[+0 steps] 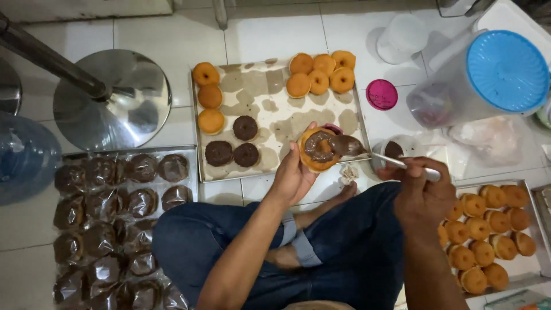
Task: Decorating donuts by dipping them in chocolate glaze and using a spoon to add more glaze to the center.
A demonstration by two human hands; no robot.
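- We sit on the floor and hold a donut (319, 149) up in our left hand (293, 175), just over the near edge of the paper-lined tray (275, 109).
- Our left fingers curl under and around the donut's rim. They are partly closed, like a little cup, and the thumb rests on the side.
- Our right hand (422, 189) is closed tight around the handle of a spoon (396, 163). The spoon's tip touches the brown chocolate spread on top of the donut.
- We think the donut is light and soft. It may squash if we squeeze hard, so it is best held by the bare edge and bottom.
- The top is wet and sticky, so fingers should stay off it.
- The spoon looks thin and stiff, and easy to hold by its handle.
- A small cup of chocolate (393, 150) stands just beside the tray, near the spoon.
- Plain donuts (320, 73) and three chocolate donuts (235, 143) lie on the tray.
- Wrapped donuts (115, 218) lie to our left, and more plain ones (488, 229) to our right.
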